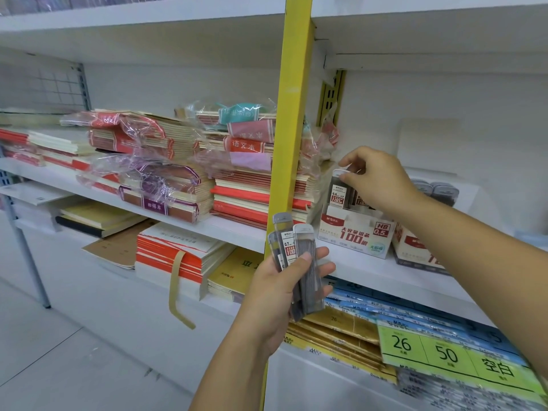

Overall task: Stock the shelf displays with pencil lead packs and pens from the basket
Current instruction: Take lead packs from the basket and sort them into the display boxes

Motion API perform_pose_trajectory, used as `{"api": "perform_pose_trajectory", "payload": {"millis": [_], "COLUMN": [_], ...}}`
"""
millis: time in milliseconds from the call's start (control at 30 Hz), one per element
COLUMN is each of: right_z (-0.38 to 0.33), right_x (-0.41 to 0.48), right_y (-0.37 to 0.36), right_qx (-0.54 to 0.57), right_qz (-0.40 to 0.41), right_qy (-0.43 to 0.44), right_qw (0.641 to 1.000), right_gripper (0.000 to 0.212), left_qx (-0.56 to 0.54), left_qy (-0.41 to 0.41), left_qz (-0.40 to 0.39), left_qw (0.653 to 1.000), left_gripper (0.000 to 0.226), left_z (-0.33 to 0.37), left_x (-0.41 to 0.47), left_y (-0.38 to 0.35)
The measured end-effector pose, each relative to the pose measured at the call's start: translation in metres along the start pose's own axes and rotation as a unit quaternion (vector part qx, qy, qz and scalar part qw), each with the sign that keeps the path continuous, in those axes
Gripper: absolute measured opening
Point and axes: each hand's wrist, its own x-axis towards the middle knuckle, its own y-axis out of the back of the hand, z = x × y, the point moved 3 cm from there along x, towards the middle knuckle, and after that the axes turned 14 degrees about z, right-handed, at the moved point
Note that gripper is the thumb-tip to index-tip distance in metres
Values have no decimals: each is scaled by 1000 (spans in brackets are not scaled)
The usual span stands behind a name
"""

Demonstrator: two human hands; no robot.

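left hand (274,301): low centre, in front of the yellow upright (292,114); fingers (321,269) and thumb clamped on a fanned bunch of pencil lead packs (289,247), caps up. One label reads 0.7.
bunch: held in the air, just below the middle shelf (370,272) edge, touching nothing but the hand.
right hand (378,180): reached over the middle shelf, right of the upright; fingertips (354,158) curled, pinching the white cap of a single lead pack (339,189).
single pack: upright, lower end down inside the left display box (354,237), at its left end; label reads 0.5. More packs stand beside it in the same box, partly hidden by the hand.
left display box: white and red, marked HB 0.5 and 100, sits on the middle shelf near its front edge.
second display box (410,247): just right of the first, mostly covered by the right forearm.
grey-capped packs (439,189): further back on the shelf, behind the right wrist.
left bay: notebook stacks (237,191), several in torn clear wrap.
lower shelf: blue and gold flat packs, green price label (444,354) reading 26 and 50.
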Motion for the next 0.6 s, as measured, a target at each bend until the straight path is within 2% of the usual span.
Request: {"api": "perform_pose_trajectory", "payload": {"millis": [100, 233, 300, 400, 433, 533, 600], "right_z": [4, 1, -1, -11, -13, -20, -21], "right_x": [1, -9, -18, -50, -66, -109, -124], "right_y": [6, 7, 10, 29, 33, 34, 32], "right_qx": [2, -152, -165, -19, 46, 190, 276], "right_qz": [34, 39, 36, 63, 45, -109, -153], "right_qy": [-8, 124, 125, 98, 72, -37, -93], "right_qw": [999, 980, 978, 993, 995, 975, 944], "right_gripper": [11, 25, 32, 31, 28, 25, 31], "left_qx": [-3, -5, -5, -4, -5, -10, -3], "left_qy": [-5, -16, -18, -17, -15, -6, 4], "left_qz": [-7, -22, -29, -38, -39, -45, -47], "left_qw": [1000, 1000, 999, 999, 999, 999, 999], "left_gripper": [24, 37, 42, 41, 40, 34, 31], "left_z": [1, 4, 5, 5, 5, 5, 4], "left_x": [-1, -2, -4, -8, -9, -13, -16], "left_y": [-1, -3, -5, -7, -7, -10, -13]}}
